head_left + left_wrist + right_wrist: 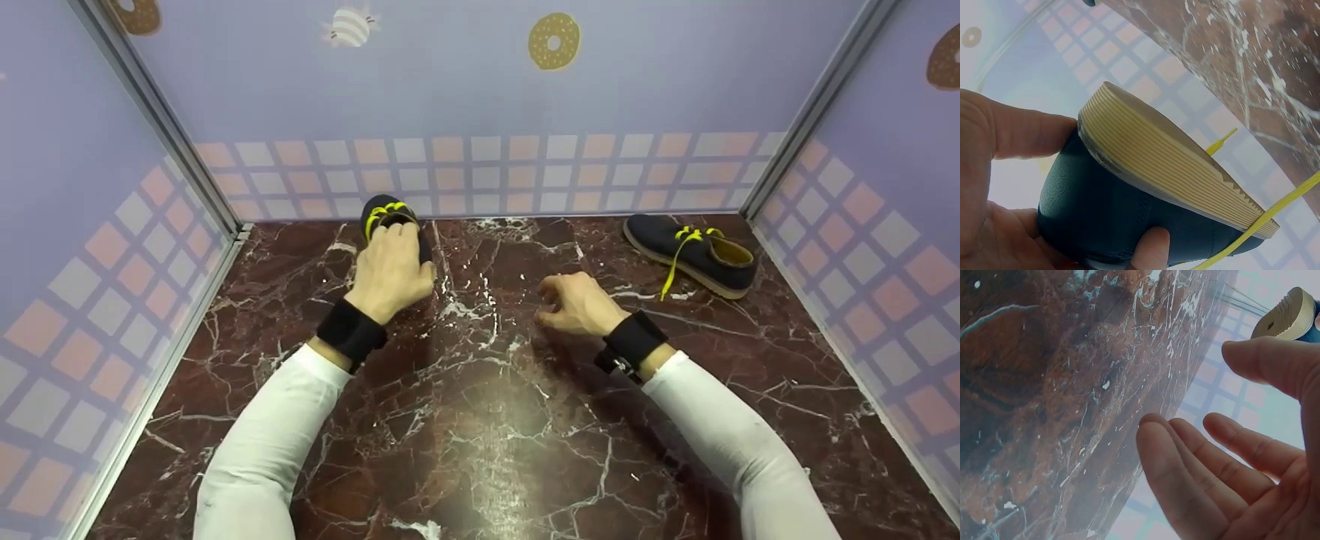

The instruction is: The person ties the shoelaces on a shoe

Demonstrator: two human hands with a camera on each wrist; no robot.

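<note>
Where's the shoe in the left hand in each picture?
Head: shoe left of centre, partly covered by the left hand.
Left wrist: shoe large across the middle, sole showing.
Right wrist: shoe at the upper right, cut off by the edge.
Shared landmark: the checked wall.

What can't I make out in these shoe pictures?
Head view: heel of the held navy lace-up shoe, covered by the left grip.
Left wrist view: most of its inside, turned from the camera.
Right wrist view: most of it, cut off by the right edge.
Head view: underside of the other lace-up shoe, facing the marbled surface.
</note>
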